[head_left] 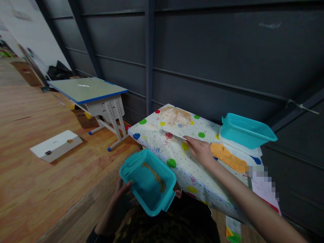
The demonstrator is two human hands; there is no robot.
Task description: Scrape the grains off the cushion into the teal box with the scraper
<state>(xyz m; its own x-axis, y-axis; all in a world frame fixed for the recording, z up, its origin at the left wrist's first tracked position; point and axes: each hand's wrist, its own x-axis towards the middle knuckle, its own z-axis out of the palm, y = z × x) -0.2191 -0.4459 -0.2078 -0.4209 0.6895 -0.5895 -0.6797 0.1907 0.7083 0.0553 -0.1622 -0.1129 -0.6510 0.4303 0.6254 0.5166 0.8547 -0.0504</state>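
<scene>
My left hand [123, 193] grips the near left side of a teal plastic tub [141, 190], its thumb over the rim. The tub is held off the table's front edge, tilted, and small yellow beans [155, 175] lie in a line along its inside. Over the tabletop, my right hand [199, 150] is closed on a thin, flat white strip [174, 135] seen nearly edge-on; its exact kind I cannot make out. Beyond the strip's tip is a spread pile of white grains mixed with yellow beans [176, 116]. A small white patch of grains [152, 126] lies left of it.
The table wears a balloon-print cover [172, 163]. At its right are a second teal tub [248, 131], an orange cloth [227, 157] and papers [264, 189]. A dark panelled wall [215, 67] stands behind. Leftward are a school desk [88, 89] and a white box [56, 145].
</scene>
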